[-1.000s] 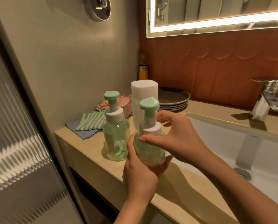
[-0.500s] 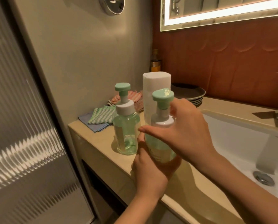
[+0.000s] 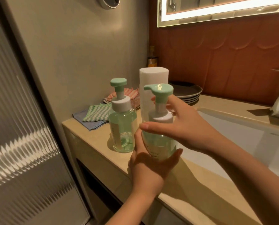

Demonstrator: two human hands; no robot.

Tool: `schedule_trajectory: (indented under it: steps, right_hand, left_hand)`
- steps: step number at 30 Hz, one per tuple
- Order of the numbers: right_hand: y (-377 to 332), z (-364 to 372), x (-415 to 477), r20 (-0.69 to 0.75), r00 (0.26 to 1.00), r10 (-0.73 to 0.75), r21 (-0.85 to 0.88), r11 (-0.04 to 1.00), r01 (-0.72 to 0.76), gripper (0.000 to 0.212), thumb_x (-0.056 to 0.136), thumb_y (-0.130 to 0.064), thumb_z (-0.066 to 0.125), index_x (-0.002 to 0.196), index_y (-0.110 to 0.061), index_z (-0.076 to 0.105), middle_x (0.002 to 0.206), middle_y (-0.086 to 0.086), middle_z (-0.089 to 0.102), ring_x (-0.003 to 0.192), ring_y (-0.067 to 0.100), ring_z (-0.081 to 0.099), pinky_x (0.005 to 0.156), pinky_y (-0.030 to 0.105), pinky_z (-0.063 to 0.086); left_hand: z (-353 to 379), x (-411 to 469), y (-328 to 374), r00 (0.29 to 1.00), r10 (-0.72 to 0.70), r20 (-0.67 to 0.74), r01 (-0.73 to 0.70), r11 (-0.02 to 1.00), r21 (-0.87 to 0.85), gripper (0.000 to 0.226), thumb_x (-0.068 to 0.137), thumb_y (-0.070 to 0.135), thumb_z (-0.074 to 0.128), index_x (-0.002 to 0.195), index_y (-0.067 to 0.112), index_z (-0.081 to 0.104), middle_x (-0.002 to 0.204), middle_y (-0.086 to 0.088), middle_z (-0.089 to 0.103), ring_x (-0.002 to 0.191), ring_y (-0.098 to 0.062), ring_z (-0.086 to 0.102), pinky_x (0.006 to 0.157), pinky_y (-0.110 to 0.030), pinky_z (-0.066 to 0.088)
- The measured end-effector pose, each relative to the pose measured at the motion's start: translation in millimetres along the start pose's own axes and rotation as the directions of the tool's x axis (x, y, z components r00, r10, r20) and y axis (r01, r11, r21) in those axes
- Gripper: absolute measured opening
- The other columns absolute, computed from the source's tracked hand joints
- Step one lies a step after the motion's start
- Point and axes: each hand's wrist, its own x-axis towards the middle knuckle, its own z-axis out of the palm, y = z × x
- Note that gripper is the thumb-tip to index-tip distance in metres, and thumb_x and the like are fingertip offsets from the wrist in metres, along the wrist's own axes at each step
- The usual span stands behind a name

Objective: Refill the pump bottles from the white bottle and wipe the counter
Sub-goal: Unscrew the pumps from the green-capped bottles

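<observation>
Looks like the uncapping step: left hand point(image 3: 151, 166) fingers wrapped round the near pump bottle point(image 3: 158, 143), right hand point(image 3: 189, 125) fingers gripping its white collar point(image 3: 161, 116). Next I'd guess twist the pump off. The white bottle point(image 3: 151, 82) stands just behind the fingers.

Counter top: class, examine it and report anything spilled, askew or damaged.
Nothing stands out: no spill or damage shows. The left hand and right hand grip the near pump bottle; the far pump bottle and white bottle stand upright on the counter.
</observation>
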Motion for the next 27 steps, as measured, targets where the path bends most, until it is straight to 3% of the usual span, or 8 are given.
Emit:
schedule_trajectory:
  steps: [2, 4, 6, 9, 13, 17, 22, 27]
  right_hand:
    - [0.2, 8.9, -0.9, -0.127, 0.992, -0.018, -0.142, 0.99, 0.0, 0.083, 0.049, -0.078, 0.068, 0.118, -0.036, 0.049, 0.117, -0.015, 0.056, 0.108, 0.006, 0.051, 0.087, 0.031, 0.048]
    - [-0.2, 11.9, -1.7, -0.207, 0.978, -0.009, -0.133, 0.991, -0.019, 0.07, 0.053, -0.065, 0.072, 0.111, -0.032, 0.051, 0.106, -0.016, 0.059, 0.099, 0.003, 0.054, 0.08, 0.027, 0.051]
    - [0.4, 10.1, -1.7, -0.178, 0.984, 0.023, -0.015, 1.0, -0.026, 0.055, 0.059, -0.042, 0.076, 0.107, -0.03, 0.052, 0.098, -0.018, 0.061, 0.09, -0.001, 0.057, 0.072, 0.018, 0.051]
    - [0.4, 6.7, -1.3, -0.066, 0.997, 0.034, 0.128, 0.991, -0.025, 0.055, 0.065, -0.023, 0.073, 0.115, -0.026, 0.053, 0.105, -0.012, 0.063, 0.095, 0.003, 0.06, 0.078, 0.024, 0.052]
    - [-1.2, 5.0, -1.2, -0.132, 0.991, -0.022, 0.093, 0.995, 0.034, 0.065, 0.065, -0.04, 0.074, 0.122, -0.033, 0.045, 0.114, -0.016, 0.057, 0.103, 0.002, 0.052, 0.079, 0.018, 0.047]
    - [0.1, 7.4, -1.3, -0.219, 0.975, 0.028, -0.052, 0.998, -0.041, 0.088, 0.052, -0.06, 0.076, 0.127, -0.032, 0.04, 0.113, -0.01, 0.055, 0.105, 0.013, 0.049, 0.083, 0.034, 0.049]
    - [-0.3, 7.8, -1.0, -0.172, 0.985, 0.015, 0.042, 0.999, -0.007, 0.073, 0.056, -0.037, 0.075, 0.123, -0.031, 0.046, 0.104, -0.011, 0.061, 0.099, 0.007, 0.056, 0.082, 0.034, 0.054]
    - [1.1, 11.4, -1.7, -0.052, 0.999, -0.003, 0.112, 0.994, 0.008, 0.061, 0.062, -0.042, 0.066, 0.115, -0.044, 0.036, 0.119, -0.011, 0.054, 0.115, 0.015, 0.048, 0.091, 0.038, 0.049]
  left_hand:
    - [-0.8, -0.5, 1.7, 1.0, 0.016, -0.001, -0.016, 1.0, 0.022, 0.084, 0.047, 0.072, 0.066, 0.106, 0.078, 0.007, 0.106, 0.022, 0.06, 0.097, -0.011, 0.063, 0.081, -0.036, 0.054]
    - [-1.8, -2.0, 1.2, 0.998, 0.058, -0.008, -0.058, 0.998, 0.041, 0.084, 0.048, 0.072, 0.065, 0.114, 0.07, 0.013, 0.102, 0.028, 0.055, 0.098, -0.008, 0.061, 0.081, -0.032, 0.052]
    - [-1.1, -3.0, -2.3, 0.997, 0.069, -0.015, -0.069, 0.997, 0.037, 0.086, 0.05, 0.073, 0.067, 0.122, 0.053, 0.025, 0.107, 0.024, 0.059, 0.1, -0.011, 0.062, 0.081, -0.035, 0.052]
    - [0.1, -1.4, -3.8, 0.996, 0.088, -0.034, -0.085, 0.993, 0.078, 0.089, 0.052, 0.076, 0.063, 0.127, 0.047, 0.025, 0.109, 0.023, 0.056, 0.101, -0.013, 0.061, 0.082, -0.032, 0.051]
    - [0.8, -0.8, -2.2, 0.992, 0.112, -0.054, -0.108, 0.991, 0.079, 0.088, 0.052, 0.075, 0.064, 0.127, 0.055, 0.021, 0.101, 0.038, 0.048, 0.101, -0.003, 0.057, 0.08, -0.023, 0.046]
    - [0.8, -1.9, -5.1, 0.988, 0.132, -0.075, -0.128, 0.99, 0.057, 0.093, 0.052, 0.071, 0.069, 0.132, 0.041, 0.031, 0.11, 0.023, 0.06, 0.103, -0.009, 0.06, 0.085, -0.036, 0.052]
    - [-0.4, -2.0, -3.6, 0.995, 0.093, -0.024, -0.093, 0.995, 0.028, 0.084, 0.052, 0.071, 0.07, 0.119, 0.067, 0.019, 0.105, 0.032, 0.056, 0.101, -0.004, 0.06, 0.082, -0.034, 0.053]
    - [0.2, -1.3, -4.0, 0.994, 0.107, -0.015, -0.107, 0.994, 0.018, 0.082, 0.053, 0.072, 0.067, 0.119, 0.066, 0.02, 0.104, 0.031, 0.057, 0.097, 0.001, 0.059, 0.08, -0.024, 0.05]
